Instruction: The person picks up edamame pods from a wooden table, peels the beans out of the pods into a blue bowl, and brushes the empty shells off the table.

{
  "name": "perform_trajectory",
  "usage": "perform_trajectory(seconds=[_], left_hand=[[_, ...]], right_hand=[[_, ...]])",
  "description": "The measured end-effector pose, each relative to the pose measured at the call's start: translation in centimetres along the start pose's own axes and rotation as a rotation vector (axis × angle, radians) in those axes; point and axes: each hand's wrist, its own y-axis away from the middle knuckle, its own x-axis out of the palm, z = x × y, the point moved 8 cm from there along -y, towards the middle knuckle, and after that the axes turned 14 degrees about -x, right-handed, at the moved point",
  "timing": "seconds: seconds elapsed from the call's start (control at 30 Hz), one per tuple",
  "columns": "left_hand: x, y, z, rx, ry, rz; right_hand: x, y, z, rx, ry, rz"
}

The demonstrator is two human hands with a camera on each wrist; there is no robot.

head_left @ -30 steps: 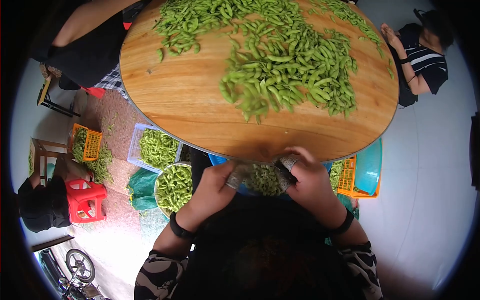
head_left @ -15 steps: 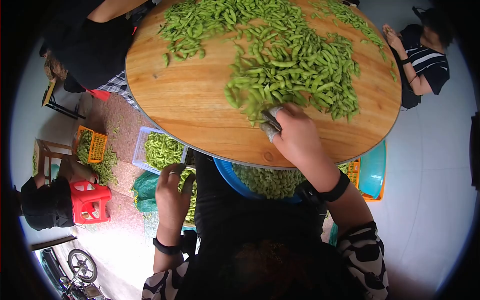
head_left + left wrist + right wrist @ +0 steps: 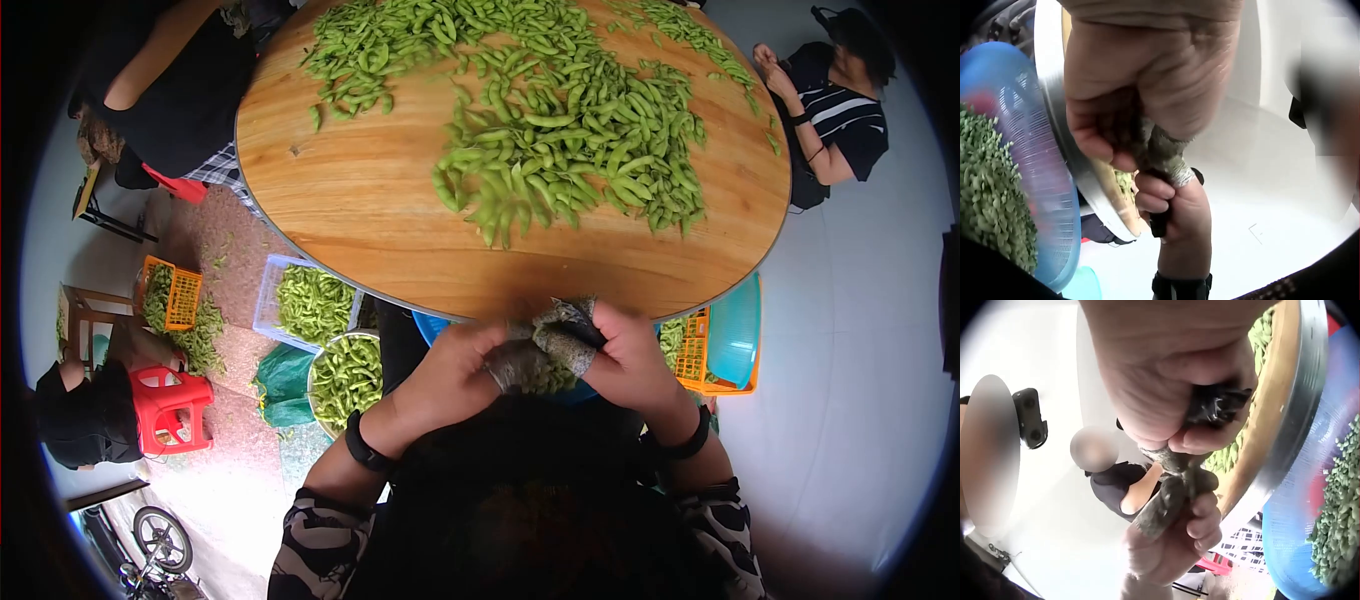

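Observation:
Both hands meet at the table's near edge, their thumbs and some fingertips wrapped in grey and dark coverings. The left hand [image 3: 448, 372] has curled fingers, tips touching those of the right hand [image 3: 640, 362]. In the right wrist view, a small greenish bit, seemingly a pod [image 3: 1191, 476], is pinched between the fingertips, mostly hidden. The left wrist view shows the left hand [image 3: 1147, 75] above the right hand [image 3: 1180, 215], both curled. Below them, shelled beans [image 3: 556, 378] lie in a blue basin [image 3: 1067, 262]. Green pods [image 3: 600, 130] are heaped on the round wooden table [image 3: 400, 260].
Left of the lap are a pale crate [image 3: 268, 300] of pods, a bowl of pods [image 3: 345, 380] and a green bag [image 3: 285, 385]. An orange crate [image 3: 692, 352] and teal basket [image 3: 735, 335] stand at the right. Other people sit around; a red stool [image 3: 170, 405] is at far left.
The right hand has come back from the pod heap to the near edge. The left hand has moved right and up from beside the lap, and the two hands now touch over the basin.

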Motion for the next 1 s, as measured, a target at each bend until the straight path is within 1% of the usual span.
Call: perform_trajectory(seconds=[0.03, 0.07, 0.1, 0.13, 0.2, 0.27, 0.33, 0.37, 0.43, 0.47, 0.53, 0.57, 0.63, 0.67, 0.7, 0.73, 0.77, 0.8, 0.83, 0.87, 0.9, 0.93, 0.97, 1.0], left_hand=[[-0.4, -0.1, 0.8, -0.040, 0.131, -0.035], [-0.4, 0.0, 1.1, -0.042, 0.129, -0.043], [-0.7, 0.2, 1.0, -0.052, 0.205, -0.072], [-1.0, 0.2, 1.1, -0.062, 0.282, -0.099], [-1.0, 0.3, 1.2, -0.063, 0.280, -0.107], [-0.6, 0.0, 1.3, -0.062, 0.275, -0.102], [-0.5, -0.2, 1.7, -0.070, 0.188, -0.151], [-0.3, -0.2, 1.6, -0.072, 0.184, -0.142], [-0.7, 0.6, -1.3, 0.194, -0.370, -0.375], [-0.5, 0.5, -1.4, 0.195, -0.372, -0.367], [0.5, 1.2, -2.9, 0.368, -0.687, -0.477], [0.4, 1.0, -2.5, 0.369, -0.687, -0.475], [-0.7, 0.0, -0.4, 0.244, -0.196, -0.272], [-1.3, 0.2, -0.2, 0.243, -0.196, -0.273], [-1.3, -0.5, 2.0, -0.050, 0.251, -0.051], [0.1, -0.4, 3.8, -0.341, 0.693, 0.178], [0.4, -0.4, 3.3, -0.287, 0.760, 0.242], [0.8, -0.5, 3.5, -0.289, 0.761, 0.243], [-0.2, -0.7, 2.5, -0.084, 0.381, 0.031], [-0.8, -0.3, 1.0, 0.118, -0.003, -0.176], [-0.9, -0.1, 0.3, 0.118, -0.002, -0.177], [-0.7, 0.7, -2.1, 0.239, -0.438, -0.300], [0.0, 1.4, -3.6, 0.355, -0.878, -0.418], [0.1, 1.4, -3.4, 0.355, -0.880, -0.420]], right_hand=[[0.3, -0.4, 0.7, -0.102, 0.041, -0.006], [0.5, -0.8, 1.5, -0.207, 0.082, -0.009], [0.7, -0.9, 2.0, -0.240, 0.036, -0.015], [0.8, -0.8, 2.2, -0.242, 0.032, -0.010], [1.2, -0.5, 2.1, -0.204, -0.039, 0.038], [1.3, -0.2, 1.9, -0.229, -0.022, 0.019], [1.2, 0.0, 1.7, -0.161, -0.013, 0.037], [1.0, 0.1, 1.7, -0.158, -0.014, 0.028], [1.2, 0.4, 0.6, -0.017, -0.045, 0.074], [1.3, 0.4, 0.3, -0.014, -0.047, 0.066], [1.2, 0.0, 0.2, -0.141, -0.054, -0.008], [1.1, 0.0, 0.1, -0.140, -0.054, -0.009], [2.5, 0.9, -2.4, 0.222, -0.476, 0.049], [2.4, 0.8, -2.3, 0.222, -0.477, 0.051], [3.1, 1.2, -2.0, 0.326, -0.732, 0.073], [4.0, 1.5, -1.6, 0.428, -0.986, 0.092], [4.0, 1.4, -1.5, 0.426, -0.987, 0.093], [3.9, 1.4, -1.5, 0.421, -0.925, 0.089], [3.8, 1.4, -1.5, 0.416, -0.859, 0.086], [3.9, 1.4, -1.2, 0.418, -0.858, 0.087], [3.8, 1.3, -1.2, 0.427, -0.772, 0.046], [3.5, 1.4, -1.3, 0.434, -0.687, 0.007], [3.7, 1.5, -1.4, 0.434, -0.688, 0.009], [3.5, 1.4, -1.3, 0.373, -0.614, 0.008]])
